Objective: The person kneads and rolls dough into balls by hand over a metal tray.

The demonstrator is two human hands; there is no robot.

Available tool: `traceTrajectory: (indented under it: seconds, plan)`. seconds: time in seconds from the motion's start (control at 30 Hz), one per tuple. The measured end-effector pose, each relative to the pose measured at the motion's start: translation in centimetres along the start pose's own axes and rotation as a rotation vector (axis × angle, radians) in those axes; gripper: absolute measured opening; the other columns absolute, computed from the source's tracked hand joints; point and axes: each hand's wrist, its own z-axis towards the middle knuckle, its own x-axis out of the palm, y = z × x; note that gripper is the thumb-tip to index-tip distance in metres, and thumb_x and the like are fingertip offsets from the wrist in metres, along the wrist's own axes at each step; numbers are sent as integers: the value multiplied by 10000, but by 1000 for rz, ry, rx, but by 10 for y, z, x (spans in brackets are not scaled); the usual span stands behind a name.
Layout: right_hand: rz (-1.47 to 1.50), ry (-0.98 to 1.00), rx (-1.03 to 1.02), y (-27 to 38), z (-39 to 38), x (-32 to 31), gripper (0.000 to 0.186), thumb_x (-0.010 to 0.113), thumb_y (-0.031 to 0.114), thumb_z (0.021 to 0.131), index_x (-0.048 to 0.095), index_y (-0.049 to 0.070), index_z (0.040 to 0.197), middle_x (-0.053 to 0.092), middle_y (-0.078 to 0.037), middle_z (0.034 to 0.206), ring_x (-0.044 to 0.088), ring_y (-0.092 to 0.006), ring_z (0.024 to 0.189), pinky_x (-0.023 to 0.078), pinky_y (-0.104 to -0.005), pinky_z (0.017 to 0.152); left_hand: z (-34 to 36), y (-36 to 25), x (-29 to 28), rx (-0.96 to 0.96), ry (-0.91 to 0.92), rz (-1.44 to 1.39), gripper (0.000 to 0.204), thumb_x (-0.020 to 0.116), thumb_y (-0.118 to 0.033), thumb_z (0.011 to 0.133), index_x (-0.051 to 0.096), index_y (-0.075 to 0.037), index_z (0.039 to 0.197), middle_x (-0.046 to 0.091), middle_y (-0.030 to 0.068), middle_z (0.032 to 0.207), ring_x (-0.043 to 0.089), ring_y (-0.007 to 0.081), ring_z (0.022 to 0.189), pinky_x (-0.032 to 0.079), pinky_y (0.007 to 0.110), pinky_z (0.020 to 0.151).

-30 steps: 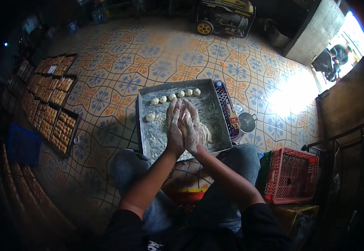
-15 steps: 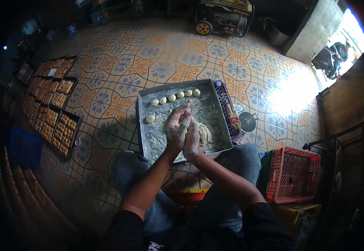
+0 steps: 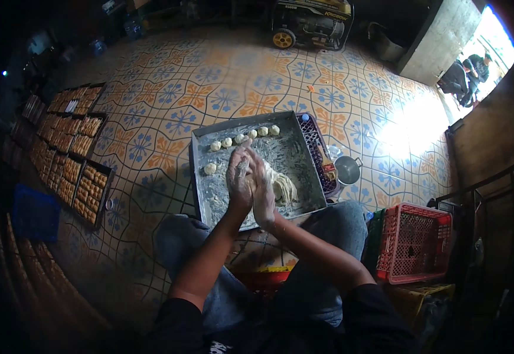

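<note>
My left hand (image 3: 239, 180) and my right hand (image 3: 263, 194), white with flour, are cupped against each other over a square metal tray (image 3: 198, 183). Whatever lies between the palms is hidden. Along the tray's back runs a row of several pale dough balls (image 3: 263, 131), and a single ball (image 3: 210, 169) sits nearer, to the left of my hands. A loose, stringy mound of dough (image 3: 283, 189) lies just right of them in the floury tray.
Right of the tray are a purple crate (image 3: 316, 141) with a brush and a metal pot (image 3: 347, 170). Trays of pastries (image 3: 88, 194) cover the left floor; blue (image 3: 35, 215) and red crates (image 3: 416, 242) flank me. A generator (image 3: 313, 23) and people (image 3: 466, 82) are farther off.
My clasped hands have turned and shifted against each other. The left hand has moved slightly left, baring more of the dough mound on the right.
</note>
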Motion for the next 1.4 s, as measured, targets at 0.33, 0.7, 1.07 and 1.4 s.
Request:
traceTrajectory:
  seconds: [0.33,0.7,1.07,1.4]
  plan:
    - [-1275,78,-517,3,26,-28,520,537,349,983,550,89,1434,547,-166,1479,474,-329,1414,344,-488,1165,-19,9,25,-240,-13,-987,629,439,-438,1069,392,-49,1561,473,133,1540,383,253,1470,183,410,1261]
    - [-1154,314,-448,29,39,-26,547,588,482,902,654,161,1341,628,-158,1382,511,-405,1349,289,-565,1171,-25,18,12,-403,89,-762,877,364,-742,975,304,-126,1597,379,131,1606,374,386,1464,248,541,1246]
    - [-1190,192,-332,40,60,-54,488,582,445,951,671,154,1333,630,-176,1385,501,-352,1378,300,-536,1164,-18,-4,7,-677,-26,-800,620,448,-635,1010,587,-149,1369,624,81,1340,586,257,1253,443,453,1105]
    - [-1257,300,-211,18,36,-53,651,615,485,898,551,185,1472,500,-191,1524,350,-423,1481,180,-641,1190,-29,6,16,-549,6,-746,647,384,-604,1042,504,-112,1444,551,92,1435,545,246,1308,419,413,1132]
